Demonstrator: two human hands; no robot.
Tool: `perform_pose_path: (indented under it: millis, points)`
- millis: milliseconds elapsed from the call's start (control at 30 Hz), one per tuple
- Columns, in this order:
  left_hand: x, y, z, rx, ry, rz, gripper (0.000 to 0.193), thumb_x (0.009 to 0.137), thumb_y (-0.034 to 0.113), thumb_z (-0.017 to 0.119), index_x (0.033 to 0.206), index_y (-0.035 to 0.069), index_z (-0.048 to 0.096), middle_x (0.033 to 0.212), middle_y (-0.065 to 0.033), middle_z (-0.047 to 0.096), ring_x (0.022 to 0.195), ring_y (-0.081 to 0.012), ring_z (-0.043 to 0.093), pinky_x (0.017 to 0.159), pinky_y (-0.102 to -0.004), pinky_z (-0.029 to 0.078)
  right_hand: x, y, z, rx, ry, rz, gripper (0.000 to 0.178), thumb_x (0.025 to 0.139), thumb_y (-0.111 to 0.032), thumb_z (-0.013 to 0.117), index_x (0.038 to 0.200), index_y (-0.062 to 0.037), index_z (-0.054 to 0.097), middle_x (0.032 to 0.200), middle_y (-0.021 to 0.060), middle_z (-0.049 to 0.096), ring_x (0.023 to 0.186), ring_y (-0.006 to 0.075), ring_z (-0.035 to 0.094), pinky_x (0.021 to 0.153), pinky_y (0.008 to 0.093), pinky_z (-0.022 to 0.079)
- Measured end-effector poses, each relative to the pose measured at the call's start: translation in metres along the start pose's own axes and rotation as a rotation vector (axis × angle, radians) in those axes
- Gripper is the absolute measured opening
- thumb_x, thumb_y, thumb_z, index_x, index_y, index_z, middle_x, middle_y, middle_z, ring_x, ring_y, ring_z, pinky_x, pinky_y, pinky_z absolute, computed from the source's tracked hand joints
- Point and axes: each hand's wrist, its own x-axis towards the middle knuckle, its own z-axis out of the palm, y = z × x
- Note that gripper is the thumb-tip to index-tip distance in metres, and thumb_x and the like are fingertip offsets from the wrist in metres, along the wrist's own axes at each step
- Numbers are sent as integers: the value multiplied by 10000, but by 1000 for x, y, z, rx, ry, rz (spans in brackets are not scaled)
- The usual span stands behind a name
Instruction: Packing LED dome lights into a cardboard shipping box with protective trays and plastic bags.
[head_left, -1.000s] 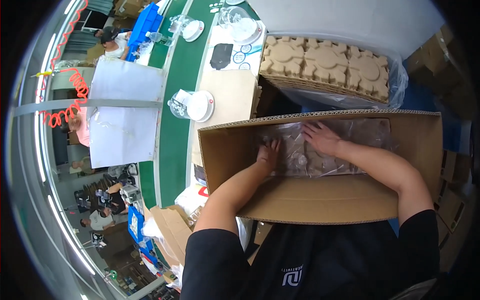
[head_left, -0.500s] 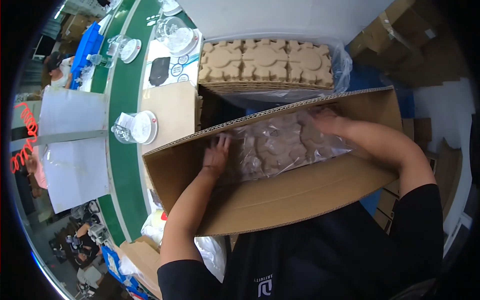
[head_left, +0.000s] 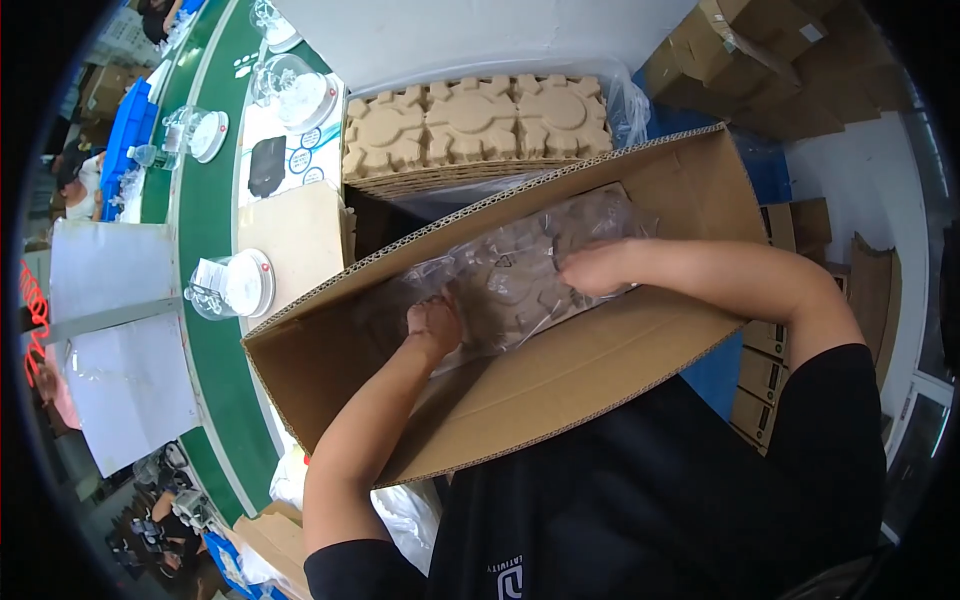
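Observation:
A long cardboard box (head_left: 560, 375) stands open in front of me, its right end farther off than its left. Down inside lies a brown moulded-pulp tray (head_left: 505, 290) under a clear plastic bag (head_left: 425, 272). My left hand (head_left: 436, 323) is closed at the left part of the tray, knuckles up, with the film bunched about it. My right hand (head_left: 597, 268) reaches in from the right, its fingers curled down on the film over the tray. The fingertips of both hands are partly hidden.
Beyond the box stands a stack of pulp trays (head_left: 470, 125) in a plastic-lined container. Domed clear-plastic units with white round bases (head_left: 248, 283) sit along the green bench (head_left: 222, 365) at left. Cartons (head_left: 755, 55) are piled at the back right. Other people are at the far left.
Both hands have gone from spread fingers to curled ones. The right hand has moved from the far right of the tray inward and nearer. My view has shifted, turning the box slightly.

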Motion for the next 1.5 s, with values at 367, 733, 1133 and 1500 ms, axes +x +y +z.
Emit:
perform_pose_path:
  millis: [367,733,1133,1500]
  points:
    - [-11,-31,-3,-13,475,-38,587,950,202,389,1468,-53,284,1251,-257,574,881,-386,676,764,-489,536,-3,96,51,-595,97,314,377,823,-125,568,1183,-26,617,1266,149,598,1197,304,556,963,456,438]
    - [-2,7,-22,-89,201,317,474,961,203,362,1384,16,463,1387,-204,499,1223,-356,542,1022,-462,425,-1,26,40,34,-347,180,395,827,-62,572,1217,-12,611,1392,173,510,1288,344,489,1017,483,438]
    - [-29,22,-21,-139,207,416,536,870,423,588,1268,65,569,1309,-216,536,1204,-373,531,1002,-495,427,-5,23,5,-334,-139,210,351,835,-201,631,1124,-7,672,1263,184,586,1232,372,515,960,463,479]
    - [-13,25,50,-455,15,499,265,794,141,582,1035,59,657,1033,-217,675,1006,-381,636,848,-459,502,-9,48,83,-54,-400,17,346,744,-225,772,1027,-31,726,1049,173,707,1015,349,661,857,434,535]
